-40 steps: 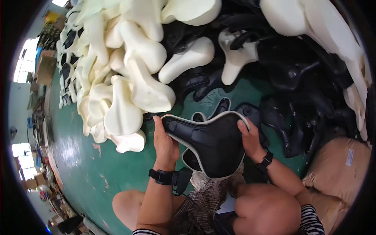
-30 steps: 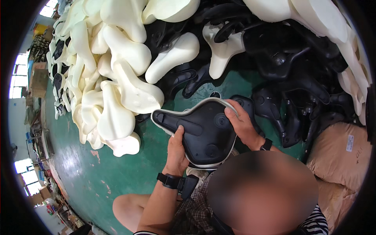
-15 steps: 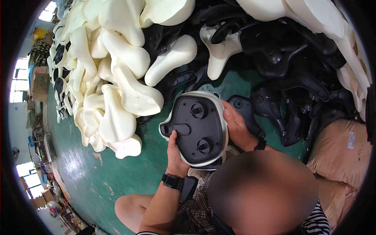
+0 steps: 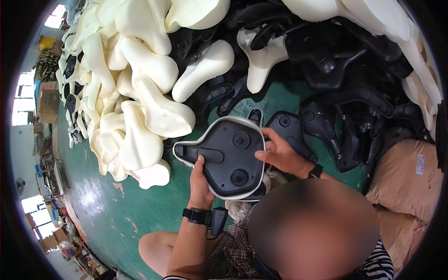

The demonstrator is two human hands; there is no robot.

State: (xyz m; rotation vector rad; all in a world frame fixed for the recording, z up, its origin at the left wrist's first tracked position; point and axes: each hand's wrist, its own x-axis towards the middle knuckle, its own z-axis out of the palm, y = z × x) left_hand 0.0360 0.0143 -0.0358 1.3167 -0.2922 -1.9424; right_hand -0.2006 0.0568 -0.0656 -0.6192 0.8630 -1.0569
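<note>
A bicycle saddle (image 4: 221, 172) is held in front of me, underside up, its narrow nose pointing left. Its black plastic base, with two round sockets, sits inside a cream foam pad that shows as a rim around it. My left hand (image 4: 201, 186) grips the near left edge, thumb lying on the black base and the other fingers hidden beneath. At the wide right end, my right hand (image 4: 285, 154) holds the rim between thumb and fingers. Just beyond that hand, a loose black saddle base (image 4: 289, 130) lies on the floor.
Cream foam saddle pads (image 4: 149, 60) are heaped at the left and far side. Black saddle bases (image 4: 354, 102) are piled at far right. Brown sacks (image 4: 406, 182) stand close on my right. The green floor (image 4: 102, 205) stretches left toward shelves and boxes.
The saddle has turned so its nose reaches farther left, and its underside has tilted. My right hand has shifted along the wide end, with its thumb now over the rim.
</note>
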